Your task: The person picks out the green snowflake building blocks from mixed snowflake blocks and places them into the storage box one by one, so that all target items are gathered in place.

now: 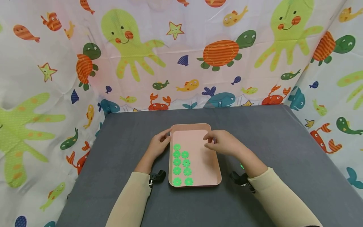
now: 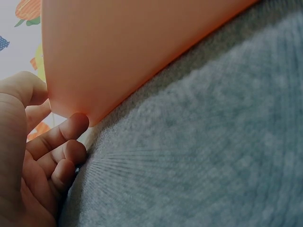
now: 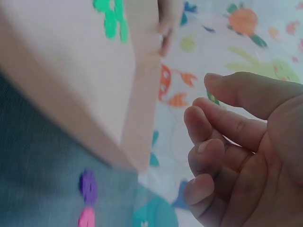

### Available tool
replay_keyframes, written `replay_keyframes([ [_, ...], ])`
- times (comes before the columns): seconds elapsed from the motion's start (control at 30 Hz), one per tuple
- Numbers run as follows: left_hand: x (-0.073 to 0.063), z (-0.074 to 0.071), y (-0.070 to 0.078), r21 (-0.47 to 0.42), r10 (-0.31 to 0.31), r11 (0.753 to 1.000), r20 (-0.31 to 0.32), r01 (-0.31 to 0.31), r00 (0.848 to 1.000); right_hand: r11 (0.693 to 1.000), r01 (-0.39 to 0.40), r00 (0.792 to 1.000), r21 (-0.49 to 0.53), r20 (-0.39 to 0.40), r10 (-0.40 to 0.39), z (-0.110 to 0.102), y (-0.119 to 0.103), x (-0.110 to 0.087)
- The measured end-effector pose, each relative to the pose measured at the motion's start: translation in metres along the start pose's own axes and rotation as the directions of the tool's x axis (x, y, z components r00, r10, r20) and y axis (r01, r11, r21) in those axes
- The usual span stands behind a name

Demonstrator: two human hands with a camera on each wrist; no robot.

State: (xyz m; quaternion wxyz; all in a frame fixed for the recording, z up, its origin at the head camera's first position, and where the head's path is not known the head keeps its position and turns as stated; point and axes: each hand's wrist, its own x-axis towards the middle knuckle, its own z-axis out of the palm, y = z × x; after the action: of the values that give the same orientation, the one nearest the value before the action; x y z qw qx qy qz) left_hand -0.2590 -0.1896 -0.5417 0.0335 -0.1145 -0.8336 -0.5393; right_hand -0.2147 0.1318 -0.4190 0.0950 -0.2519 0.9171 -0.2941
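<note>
A shallow pink tray (image 1: 202,148) lies on the table, with several green notched discs (image 1: 177,171) in two columns on its left side. My left hand (image 1: 158,143) holds the tray's far left corner; in the left wrist view its fingers (image 2: 71,126) touch the outer wall there. Over the tray's right rim hovers my right hand (image 1: 224,142), thumb and fingers loosely bent. The right wrist view shows a gap between the thumb and the fingers (image 3: 208,156) of this hand, with nothing held.
Right of the tray, another green disc (image 1: 242,166) shows partly behind the right wrist. A purple disc (image 3: 88,186) and a pink one (image 3: 87,218) lie on the grey cloth (image 1: 124,201) beside the tray. A sea-animal curtain (image 1: 187,19) hangs behind and at both sides.
</note>
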Motion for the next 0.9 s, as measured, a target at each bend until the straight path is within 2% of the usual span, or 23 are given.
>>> replay_keyframes([
  [0.23, 0.0, -0.001, 0.0, 0.012, -0.005, 1.0, -0.01, 0.005, 1.0, 0.993, -0.081, 0.991, 0.088, -0.095, 0.089, -0.015, 0.026, -0.037],
  [0.43, -0.001, 0.0, 0.0, 0.004, -0.017, 1.0, -0.015, 0.017, 1.0, 0.978, -0.166, 0.979, 0.122, -0.095, 0.178, -0.018, 0.051, -0.067],
  [0.7, -0.001, 0.001, -0.001, 0.009, -0.028, 1.0, -0.008, 0.028, 1.0, 0.971, -0.237, 0.97, -0.018, -0.055, 0.236, -0.006, 0.089, -0.102],
  [0.9, 0.0, 0.002, 0.0, 0.015, -0.023, 1.0, -0.006, 0.023, 1.0, 0.965, -0.257, 0.964, -0.047, -0.077, 0.253, 0.006, 0.106, -0.118],
])
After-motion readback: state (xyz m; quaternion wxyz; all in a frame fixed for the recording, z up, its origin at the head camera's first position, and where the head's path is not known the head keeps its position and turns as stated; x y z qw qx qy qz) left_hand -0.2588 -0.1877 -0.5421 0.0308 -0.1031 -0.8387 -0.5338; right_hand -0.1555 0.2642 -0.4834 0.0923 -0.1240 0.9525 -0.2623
